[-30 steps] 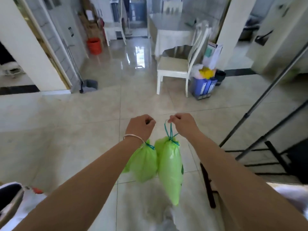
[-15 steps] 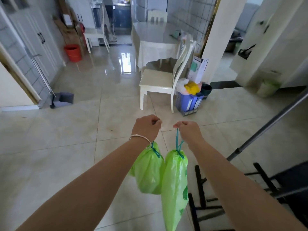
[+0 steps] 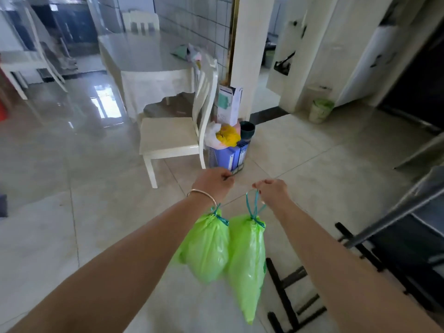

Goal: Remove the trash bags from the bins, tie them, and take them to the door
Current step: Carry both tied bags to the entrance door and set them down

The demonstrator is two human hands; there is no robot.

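Two tied light-green trash bags hang in front of me above the tiled floor. My left hand, with a metal bangle on the wrist, is closed on the teal drawstring of the shorter, rounder bag. My right hand grips the teal drawstring loop of the longer bag, which hangs lower. The two bags touch side by side. A small white bin with a green liner stands far right by a doorway.
A white chair and a covered table stand ahead. Beside the chair are blue folders topped with bags, a dark pot and a box against a white pillar. A black metal stand is at lower right.
The view has swung to the right and moved forward: chair and table are nearer and further left, and the white bin has come into view. Both hands still carry the bags.
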